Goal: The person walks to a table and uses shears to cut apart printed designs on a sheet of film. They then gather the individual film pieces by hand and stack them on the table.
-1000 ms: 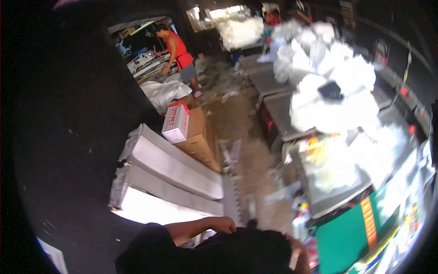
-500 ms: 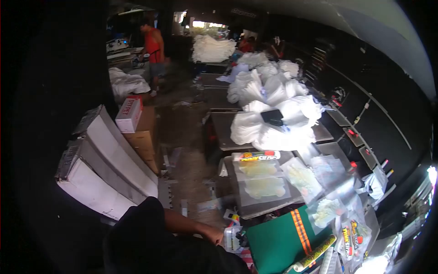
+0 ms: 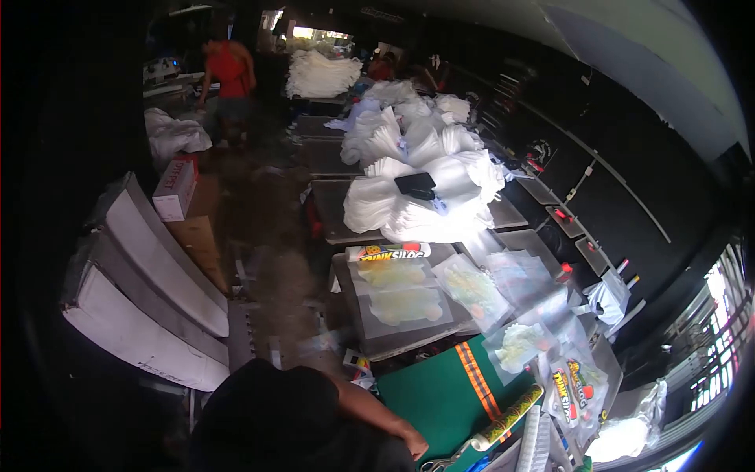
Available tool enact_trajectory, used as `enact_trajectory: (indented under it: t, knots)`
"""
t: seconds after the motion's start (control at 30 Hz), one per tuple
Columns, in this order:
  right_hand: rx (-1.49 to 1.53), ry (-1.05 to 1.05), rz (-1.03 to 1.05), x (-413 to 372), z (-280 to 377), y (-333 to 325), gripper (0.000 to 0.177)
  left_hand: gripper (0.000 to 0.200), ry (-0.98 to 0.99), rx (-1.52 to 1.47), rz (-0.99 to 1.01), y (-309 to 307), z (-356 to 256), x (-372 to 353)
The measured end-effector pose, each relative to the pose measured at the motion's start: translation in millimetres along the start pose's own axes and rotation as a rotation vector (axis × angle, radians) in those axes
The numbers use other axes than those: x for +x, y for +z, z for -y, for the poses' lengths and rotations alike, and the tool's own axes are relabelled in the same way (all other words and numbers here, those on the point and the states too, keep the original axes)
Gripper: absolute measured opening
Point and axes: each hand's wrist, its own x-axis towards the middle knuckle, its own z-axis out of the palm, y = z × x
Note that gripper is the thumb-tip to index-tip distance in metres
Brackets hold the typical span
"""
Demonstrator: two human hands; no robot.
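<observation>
My left hand [image 3: 415, 444] is low in the view, over the near edge of a green cloth [image 3: 429, 393] with an orange striped band. Its fingers point down and are mostly hidden, so whether it holds anything cannot be made out. Just right of it are the handles of scissors [image 3: 434, 466]. A patterned yellow-green roll [image 3: 511, 415] lies across the cloth's right part. Beside it are clear sheets with printed lettering [image 3: 572, 391]. My right hand is out of view.
Printed film sheets [image 3: 399, 293] lie on a dark board beyond the cloth. Farther back are white fabric piles [image 3: 429, 177] with a black object [image 3: 415, 186] on top. Large white cartons [image 3: 149, 338] stand at left. A person in red [image 3: 230, 71] stands at the back left.
The view has turned to the right. My left hand has moved from beside a small white container at the cloth's left edge to the cloth's near edge. The person in red leans over more.
</observation>
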Motion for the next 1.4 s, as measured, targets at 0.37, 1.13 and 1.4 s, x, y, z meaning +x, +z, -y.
enact_trajectory:
  t: [0.37,1.13,1.4]
  knots:
    - [0.034,0.061,-0.054,13,-5,-8,0.038,0.026,-0.129,-0.334,-0.224,-24,13,-67]
    - [-0.405,-0.876,-0.416,-188,550,58,0.034,0.044,-0.824,0.369,-1.023,-158,104,-370]
    - [-0.272,-1.624,-0.597,-119,513,74,0.028,0.082,-0.977,0.478,-0.738,-129,121,-384]
